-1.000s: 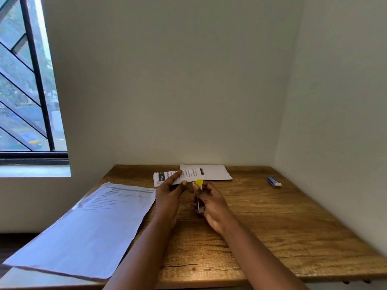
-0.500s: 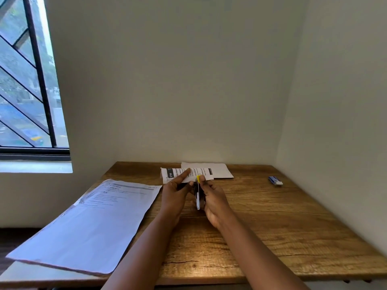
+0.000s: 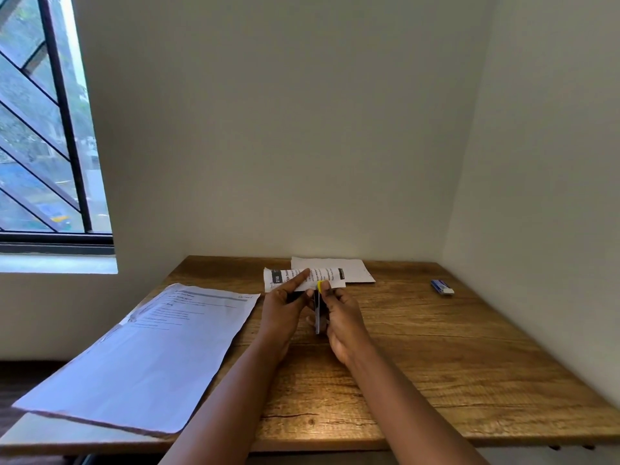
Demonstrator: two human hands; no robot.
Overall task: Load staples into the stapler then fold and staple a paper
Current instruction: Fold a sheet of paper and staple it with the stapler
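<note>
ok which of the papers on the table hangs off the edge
The large printed sheet on the left: its near corner juts past the wooden table. The two small papers, printed slip and white sheet, lie fully on it by the wall.

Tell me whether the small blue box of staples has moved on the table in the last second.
No. The small blue box sits at the same spot near the table's far right corner, by the wall; only the camera shifted.
</note>
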